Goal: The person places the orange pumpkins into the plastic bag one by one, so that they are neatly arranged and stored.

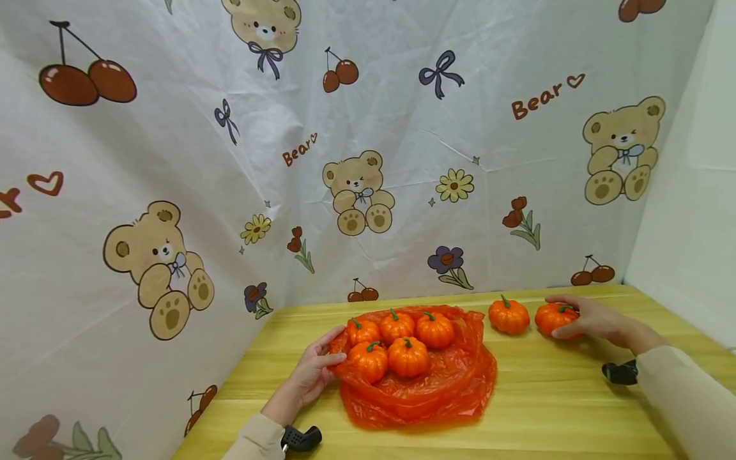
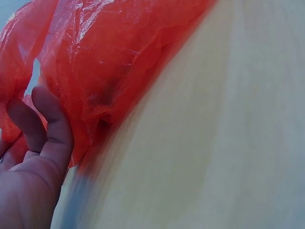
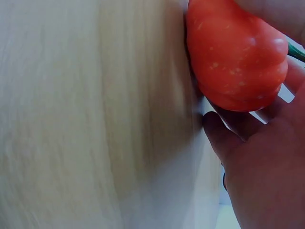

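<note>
A thin red plastic bag (image 1: 425,409) lies spread on the table, its mouth facing up. Several small orange pumpkins (image 1: 407,358) with green stems sit in it. At the bag's left rim, my left hand (image 1: 313,370) pinches the film between thumb and fingers; in the left wrist view, curled fingers (image 2: 52,114) meet the red film (image 2: 119,57). Over on the right, my right hand (image 1: 600,319) has thumb and fingers around a pumpkin (image 1: 552,319) standing on the table. The right wrist view shows that pumpkin (image 3: 238,57) against the fingers, its stem partly hidden.
Another orange pumpkin (image 1: 508,317) stands between the bag and my right hand. The wooden table (image 1: 540,409) meets a hanging cloth (image 1: 397,128) printed with bears behind and at left. A plain white wall (image 1: 690,223) rises at right. Black straps (image 1: 301,439) hang at both wrists.
</note>
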Action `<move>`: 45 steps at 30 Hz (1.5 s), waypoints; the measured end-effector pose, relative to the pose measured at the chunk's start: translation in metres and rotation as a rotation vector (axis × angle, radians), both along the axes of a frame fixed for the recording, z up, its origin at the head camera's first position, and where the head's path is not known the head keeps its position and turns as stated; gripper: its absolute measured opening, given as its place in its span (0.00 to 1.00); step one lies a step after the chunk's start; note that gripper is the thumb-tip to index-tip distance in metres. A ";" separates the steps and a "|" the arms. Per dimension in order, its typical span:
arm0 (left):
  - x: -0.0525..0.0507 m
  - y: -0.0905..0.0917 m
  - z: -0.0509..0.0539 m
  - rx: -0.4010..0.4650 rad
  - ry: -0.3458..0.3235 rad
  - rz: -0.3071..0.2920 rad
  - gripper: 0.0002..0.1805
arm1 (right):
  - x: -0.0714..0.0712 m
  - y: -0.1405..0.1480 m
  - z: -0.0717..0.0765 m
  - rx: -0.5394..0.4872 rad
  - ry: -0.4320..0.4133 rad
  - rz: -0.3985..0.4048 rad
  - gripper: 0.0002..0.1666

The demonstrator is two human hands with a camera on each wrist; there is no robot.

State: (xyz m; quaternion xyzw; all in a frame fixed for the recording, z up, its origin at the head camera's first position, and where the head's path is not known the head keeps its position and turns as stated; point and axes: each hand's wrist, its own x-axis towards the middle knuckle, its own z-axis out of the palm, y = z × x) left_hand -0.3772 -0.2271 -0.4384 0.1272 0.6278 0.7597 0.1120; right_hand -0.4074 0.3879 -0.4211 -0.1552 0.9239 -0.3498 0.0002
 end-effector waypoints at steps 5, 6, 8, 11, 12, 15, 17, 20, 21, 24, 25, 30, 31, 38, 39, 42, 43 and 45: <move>-0.001 0.001 -0.001 0.001 0.009 -0.006 0.43 | 0.005 0.003 0.006 -0.011 0.006 -0.003 0.49; -0.001 0.001 -0.001 0.004 0.009 -0.007 0.43 | 0.007 0.004 0.008 -0.017 0.002 -0.005 0.49; -0.002 0.001 -0.002 0.007 0.007 -0.004 0.43 | 0.009 0.005 0.012 -0.021 0.001 0.002 0.48; -0.002 0.001 -0.003 0.010 0.008 0.000 0.42 | 0.012 0.005 0.022 -0.027 -0.015 0.017 0.47; -0.001 0.000 -0.002 0.012 0.008 -0.001 0.42 | 0.013 0.004 0.026 -0.028 -0.019 0.025 0.47; -0.001 0.000 -0.001 0.009 0.014 -0.007 0.42 | 0.015 -0.001 0.041 -0.009 -0.011 0.038 0.46; 0.000 0.000 -0.001 0.009 0.013 -0.003 0.42 | 0.018 -0.007 0.051 0.004 -0.012 0.044 0.45; 0.000 -0.001 -0.002 0.012 0.004 0.010 0.41 | 0.023 -0.019 0.065 0.003 -0.018 0.063 0.43; 0.000 -0.001 -0.003 0.013 -0.002 0.011 0.41 | 0.025 -0.023 0.070 0.001 -0.026 0.069 0.43; 0.000 -0.002 -0.004 0.003 -0.013 0.000 0.41 | 0.029 -0.039 0.081 -0.009 -0.052 0.101 0.43; 0.000 -0.002 -0.004 0.001 -0.016 -0.003 0.41 | 0.030 -0.044 0.085 -0.008 -0.060 0.111 0.43; 0.000 0.000 -0.003 0.002 -0.008 0.005 0.42 | 0.031 -0.068 0.097 -0.006 -0.072 0.163 0.41; 0.000 0.000 -0.002 0.002 -0.004 0.008 0.41 | 0.030 -0.072 0.099 -0.007 -0.073 0.175 0.41; 0.000 0.001 -0.002 -0.002 -0.012 -0.008 0.41 | 0.030 -0.103 0.109 0.006 -0.117 0.254 0.43; 0.000 0.001 -0.002 0.001 -0.011 -0.008 0.41 | 0.030 -0.107 0.110 0.018 -0.116 0.262 0.44; -0.001 0.001 -0.002 0.008 -0.008 -0.004 0.41 | 0.027 -0.117 0.115 0.053 -0.100 0.290 0.44; -0.002 0.001 -0.002 0.010 -0.008 -0.003 0.41 | 0.026 -0.121 0.116 0.066 -0.095 0.295 0.44; -0.002 0.001 -0.002 0.012 -0.008 -0.004 0.41 | 0.024 -0.127 0.118 0.090 -0.078 0.311 0.43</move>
